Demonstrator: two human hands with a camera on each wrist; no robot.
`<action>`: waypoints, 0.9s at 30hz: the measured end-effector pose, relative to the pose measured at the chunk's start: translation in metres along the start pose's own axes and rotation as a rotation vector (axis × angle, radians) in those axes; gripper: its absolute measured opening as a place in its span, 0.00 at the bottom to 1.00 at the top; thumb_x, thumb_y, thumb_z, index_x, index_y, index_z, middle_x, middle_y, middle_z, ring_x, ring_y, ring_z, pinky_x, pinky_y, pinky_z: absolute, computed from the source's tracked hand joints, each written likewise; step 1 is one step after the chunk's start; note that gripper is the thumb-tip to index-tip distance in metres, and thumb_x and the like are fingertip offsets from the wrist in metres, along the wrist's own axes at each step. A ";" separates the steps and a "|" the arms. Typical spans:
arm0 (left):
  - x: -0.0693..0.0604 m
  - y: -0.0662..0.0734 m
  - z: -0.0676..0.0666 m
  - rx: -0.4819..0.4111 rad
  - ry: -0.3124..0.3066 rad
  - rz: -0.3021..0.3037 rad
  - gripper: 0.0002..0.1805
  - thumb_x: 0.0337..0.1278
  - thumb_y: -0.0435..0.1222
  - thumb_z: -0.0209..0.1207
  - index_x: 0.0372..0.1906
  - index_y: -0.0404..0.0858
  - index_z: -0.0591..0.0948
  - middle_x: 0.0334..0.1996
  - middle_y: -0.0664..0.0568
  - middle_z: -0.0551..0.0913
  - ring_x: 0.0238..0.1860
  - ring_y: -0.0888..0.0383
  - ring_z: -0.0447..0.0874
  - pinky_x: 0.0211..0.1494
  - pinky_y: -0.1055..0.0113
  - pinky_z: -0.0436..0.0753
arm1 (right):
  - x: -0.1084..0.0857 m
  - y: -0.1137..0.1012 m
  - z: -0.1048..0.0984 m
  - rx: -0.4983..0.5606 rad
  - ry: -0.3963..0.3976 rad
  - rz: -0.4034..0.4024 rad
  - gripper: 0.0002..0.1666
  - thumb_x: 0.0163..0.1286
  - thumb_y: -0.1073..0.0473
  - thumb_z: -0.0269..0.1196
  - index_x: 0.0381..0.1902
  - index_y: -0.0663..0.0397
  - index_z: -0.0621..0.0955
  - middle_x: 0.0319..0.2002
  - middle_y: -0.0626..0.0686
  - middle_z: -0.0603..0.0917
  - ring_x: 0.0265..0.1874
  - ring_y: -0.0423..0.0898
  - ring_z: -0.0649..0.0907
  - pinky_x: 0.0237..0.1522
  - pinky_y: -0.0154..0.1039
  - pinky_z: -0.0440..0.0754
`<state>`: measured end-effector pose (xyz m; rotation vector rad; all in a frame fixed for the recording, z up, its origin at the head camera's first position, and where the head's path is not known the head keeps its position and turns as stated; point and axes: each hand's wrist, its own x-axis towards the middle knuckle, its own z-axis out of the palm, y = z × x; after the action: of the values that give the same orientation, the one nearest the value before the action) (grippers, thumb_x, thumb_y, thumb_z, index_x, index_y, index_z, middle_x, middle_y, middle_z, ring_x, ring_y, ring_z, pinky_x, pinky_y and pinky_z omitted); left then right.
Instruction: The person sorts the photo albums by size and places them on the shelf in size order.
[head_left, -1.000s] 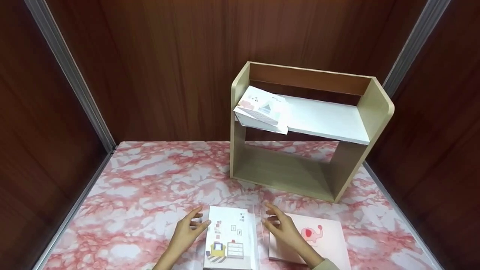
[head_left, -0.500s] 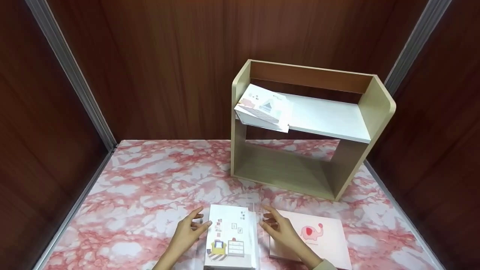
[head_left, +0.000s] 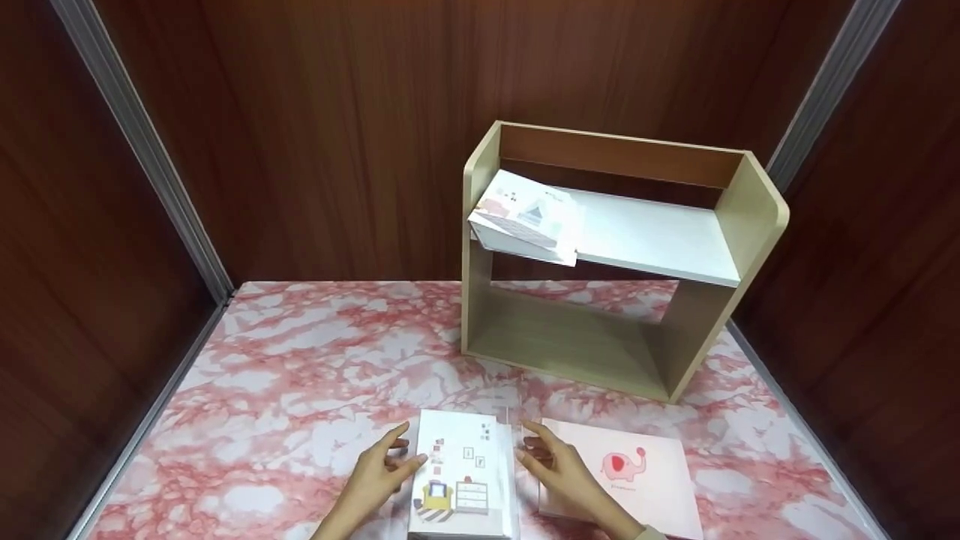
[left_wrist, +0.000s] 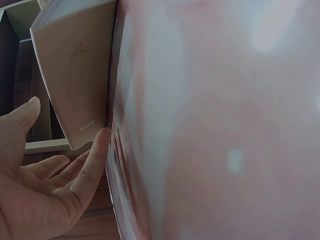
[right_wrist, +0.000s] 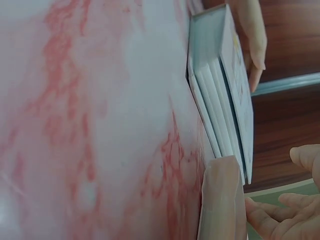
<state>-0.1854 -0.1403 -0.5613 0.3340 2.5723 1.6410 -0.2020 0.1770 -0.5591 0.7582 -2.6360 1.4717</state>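
The left hand and right hand flank the white book, each grip wide, holding nothing; it apparently needs no support, lying flat beside the pink book on the counter.

Dark brown wood-grained walls enclose the table on three sides: the back wall behind its far edge, the left wall and right wall along its side edges. A grey left post rises at the far left corner; the right post passes behind the shelf. The tabletop is marbled pink and white. Towards its far right corner the shelf stands aslant, pale wood with an open back and white upper board. White glare marks the tabletop.
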 end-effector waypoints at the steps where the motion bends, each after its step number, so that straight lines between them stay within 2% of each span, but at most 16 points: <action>1: 0.000 0.000 0.000 0.006 -0.003 0.002 0.41 0.57 0.49 0.58 0.68 0.31 0.58 0.55 0.27 0.69 0.26 0.56 0.79 0.28 0.70 0.81 | 0.000 0.000 0.000 0.010 -0.006 0.010 0.31 0.69 0.53 0.56 0.64 0.65 0.65 0.47 0.68 0.80 0.43 0.57 0.83 0.43 0.42 0.82; 5: -0.002 -0.001 0.000 0.006 -0.017 -0.008 0.42 0.57 0.50 0.58 0.68 0.31 0.57 0.55 0.27 0.69 0.26 0.57 0.79 0.28 0.70 0.81 | -0.002 -0.002 0.001 0.071 -0.046 0.057 0.32 0.70 0.53 0.55 0.65 0.66 0.63 0.48 0.68 0.79 0.44 0.56 0.82 0.43 0.39 0.82; 9: -0.003 0.000 0.001 0.000 -0.027 -0.009 0.42 0.56 0.49 0.59 0.68 0.30 0.57 0.54 0.27 0.70 0.28 0.56 0.80 0.30 0.68 0.82 | -0.003 -0.014 -0.001 0.147 -0.090 0.105 0.32 0.71 0.57 0.54 0.66 0.68 0.60 0.51 0.72 0.76 0.44 0.60 0.82 0.41 0.39 0.83; 15: -0.006 0.003 0.003 -0.018 -0.034 -0.027 0.42 0.56 0.49 0.59 0.68 0.29 0.57 0.54 0.26 0.70 0.36 0.54 0.80 0.30 0.64 0.83 | -0.006 -0.036 -0.004 0.171 -0.125 0.085 0.30 0.71 0.60 0.53 0.65 0.70 0.60 0.50 0.75 0.75 0.44 0.64 0.80 0.40 0.40 0.83; 20: -0.006 0.003 0.005 -0.030 -0.053 -0.048 0.43 0.57 0.50 0.58 0.68 0.30 0.57 0.54 0.27 0.70 0.39 0.53 0.79 0.31 0.63 0.84 | -0.006 -0.021 0.002 0.135 -0.110 0.063 0.30 0.71 0.58 0.53 0.65 0.69 0.61 0.49 0.73 0.77 0.44 0.62 0.81 0.39 0.38 0.83; 23: -0.006 0.003 0.005 -0.037 -0.066 -0.047 0.42 0.57 0.50 0.58 0.68 0.30 0.56 0.54 0.27 0.70 0.40 0.52 0.78 0.32 0.63 0.84 | -0.007 -0.011 0.005 0.147 -0.124 0.079 0.32 0.71 0.55 0.53 0.66 0.67 0.60 0.51 0.72 0.77 0.45 0.60 0.81 0.39 0.37 0.83; 27: -0.008 0.003 0.007 -0.036 -0.074 -0.050 0.43 0.56 0.51 0.59 0.68 0.30 0.56 0.54 0.27 0.70 0.42 0.51 0.78 0.34 0.64 0.84 | -0.007 -0.009 0.006 0.147 -0.141 0.084 0.33 0.71 0.55 0.53 0.66 0.68 0.59 0.51 0.73 0.75 0.46 0.62 0.80 0.40 0.40 0.83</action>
<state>-0.1758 -0.1349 -0.5616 0.3186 2.4737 1.6248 -0.1903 0.1709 -0.5568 0.7997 -2.7148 1.7107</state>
